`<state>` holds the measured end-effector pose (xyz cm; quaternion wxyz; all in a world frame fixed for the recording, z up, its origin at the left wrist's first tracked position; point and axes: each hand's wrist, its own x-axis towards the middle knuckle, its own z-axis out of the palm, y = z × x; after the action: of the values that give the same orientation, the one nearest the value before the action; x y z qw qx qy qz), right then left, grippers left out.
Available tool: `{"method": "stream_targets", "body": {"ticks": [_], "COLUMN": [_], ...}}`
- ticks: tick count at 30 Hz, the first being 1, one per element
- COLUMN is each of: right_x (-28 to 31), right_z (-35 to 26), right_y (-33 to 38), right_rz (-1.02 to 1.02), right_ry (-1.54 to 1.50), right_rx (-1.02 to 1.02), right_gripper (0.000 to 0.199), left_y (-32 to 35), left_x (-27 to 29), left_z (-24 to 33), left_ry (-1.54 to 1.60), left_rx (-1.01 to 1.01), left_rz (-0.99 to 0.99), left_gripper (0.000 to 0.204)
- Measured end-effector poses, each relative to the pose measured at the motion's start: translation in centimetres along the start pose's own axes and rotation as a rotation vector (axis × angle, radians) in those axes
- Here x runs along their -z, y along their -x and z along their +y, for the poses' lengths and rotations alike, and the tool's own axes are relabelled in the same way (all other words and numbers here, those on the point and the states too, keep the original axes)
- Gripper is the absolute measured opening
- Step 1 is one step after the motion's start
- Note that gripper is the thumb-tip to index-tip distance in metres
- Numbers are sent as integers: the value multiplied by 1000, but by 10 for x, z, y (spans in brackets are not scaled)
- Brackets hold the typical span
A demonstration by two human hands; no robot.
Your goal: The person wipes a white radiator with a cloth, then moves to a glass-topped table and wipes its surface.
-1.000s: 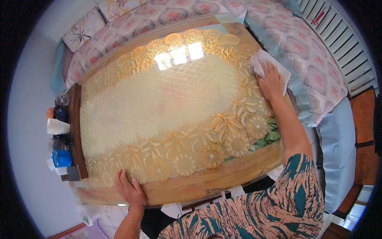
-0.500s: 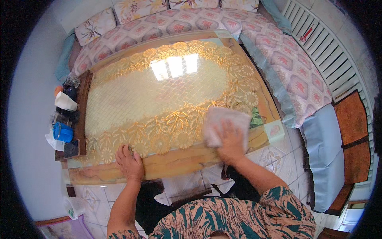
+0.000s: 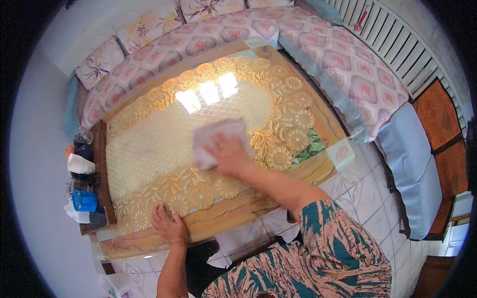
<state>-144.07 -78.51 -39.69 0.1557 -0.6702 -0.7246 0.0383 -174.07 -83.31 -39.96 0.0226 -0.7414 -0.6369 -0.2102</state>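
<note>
A pale pinkish-white cloth point(image 3: 202, 141) lies bunched flat on the table's covered top, near its middle. My right hand point(image 3: 229, 153) presses down on it from above, fingers spread over the fabric, slightly blurred. At the near edge of the table point(image 3: 248, 202), my left hand point(image 3: 170, 226) rests with its fingers apart and holds nothing. Beneath the cloth spreads a gold lace-patterned cover point(image 3: 149, 149) with flower shapes, under a shiny clear layer that reflects bright window light.
At the table's left end a dark wooden tray point(image 3: 105, 169) carries a blue container point(image 3: 84, 200), a white paper cup point(image 3: 80, 164) and small items. A sofa with a patterned cover point(image 3: 343, 74) wraps the far and right sides. A white radiator point(image 3: 397, 47) stands at far right.
My right hand has slid the cloth leftward from the table's right part to its middle. My left hand stays at the near edge. The whole view has tilted.
</note>
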Motion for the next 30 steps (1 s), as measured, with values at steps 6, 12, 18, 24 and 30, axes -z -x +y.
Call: {"method": "stream_targets", "body": {"ticks": [6, 12, 18, 24, 30], "right_x": [63, 105, 81, 54, 70], "right_z": [135, 185, 92, -21, 71], "right_y": [41, 162, 200, 202, 222], "right_rz": [86, 212, 198, 135, 252], "right_ry": [256, 410, 399, 89, 299], "right_rx": [-420, -699, -541, -210, -312], "right_gripper": [71, 69, 72, 69, 62], "left_y": [5, 2, 5, -2, 0], "left_x": [2, 5, -9, -4, -9], "left_z": [-9, 1, -10, -8, -10], "left_ry": [-55, -68, -141, -119, -95], "left_rx": [-16, -19, 9, 41, 41], "left_rz": [6, -5, 27, -23, -1], "left_gripper": [43, 44, 43, 44, 44]}}
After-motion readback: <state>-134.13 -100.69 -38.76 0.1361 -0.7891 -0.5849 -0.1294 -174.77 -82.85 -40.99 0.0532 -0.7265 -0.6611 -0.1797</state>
